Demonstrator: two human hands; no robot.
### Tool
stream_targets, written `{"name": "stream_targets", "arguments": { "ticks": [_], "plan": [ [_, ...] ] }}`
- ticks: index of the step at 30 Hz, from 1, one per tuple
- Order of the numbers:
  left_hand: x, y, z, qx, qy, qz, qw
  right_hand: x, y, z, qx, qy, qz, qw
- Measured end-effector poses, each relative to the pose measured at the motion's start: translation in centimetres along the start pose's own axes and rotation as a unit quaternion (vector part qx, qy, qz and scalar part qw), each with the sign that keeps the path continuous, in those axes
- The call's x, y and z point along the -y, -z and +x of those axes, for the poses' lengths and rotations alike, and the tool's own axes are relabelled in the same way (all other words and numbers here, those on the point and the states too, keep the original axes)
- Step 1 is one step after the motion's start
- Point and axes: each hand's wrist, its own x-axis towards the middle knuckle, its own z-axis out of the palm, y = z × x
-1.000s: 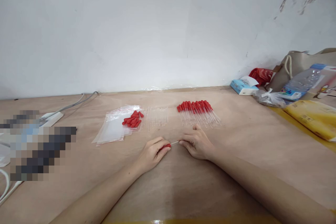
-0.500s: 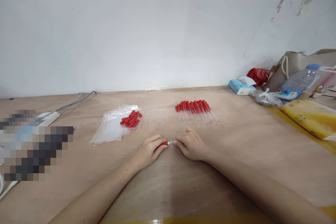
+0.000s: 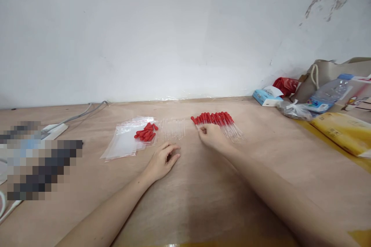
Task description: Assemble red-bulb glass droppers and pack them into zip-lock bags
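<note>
One red-bulbed dropper [image 3: 194,120] is at the left end of a row of matching droppers [image 3: 217,118], about midway across the brown surface [image 3: 261,139] and closer to its far edge than its near one. The right hand [image 3: 213,136] is the nearer hand: its thumb and fingers appear pinched on the clear stem, though they partly hide it. The dropper's long axis slants, bulb toward the far edge and slightly left, stem coming back toward the near edge and right, into that hand. The rest of the row spreads rightward, just beyond the hand.

The left hand [image 3: 164,161] is empty, to the left and closer to the near edge, thumb and fingers parted. Beyond its fingertips, clear tubes [image 3: 174,129] lie side by side, running far edge to near edge. Loose red bulbs [image 3: 147,132] sit left of them, on flat plastic bags [image 3: 123,141] toward the surface's left edge.
</note>
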Motion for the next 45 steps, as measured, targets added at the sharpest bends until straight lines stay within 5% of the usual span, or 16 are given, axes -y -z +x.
{"name": "stream_targets", "arguments": {
  "ticks": [7,33,36,39,42,45],
  "plan": [
    [0.0,0.1,0.0,0.012,-0.004,-0.015,1.000,1.8,-3.1,2.7,-0.025,-0.119,-0.115,0.986],
    [-0.4,-0.1,-0.1,-0.008,-0.012,0.001,1.000,5.2,-4.3,5.2,0.060,-0.146,-0.082,0.984],
    [-0.1,1.3,0.2,-0.107,0.019,0.062,0.992,4.7,-3.2,3.4,0.024,-0.108,-0.079,0.991],
    [1.3,4.1,1.3,-0.194,0.084,0.163,0.964,2.6,-2.1,0.7,-0.035,0.009,-0.038,0.999],
    [3.3,6.8,3.3,-0.154,0.171,0.257,0.938,-0.3,-1.7,-2.0,-0.072,0.120,0.012,0.990],
    [5.2,7.9,5.9,-0.040,0.245,0.306,0.919,-2.4,-1.7,-4.1,-0.108,0.175,0.015,0.979]
  ]
}}
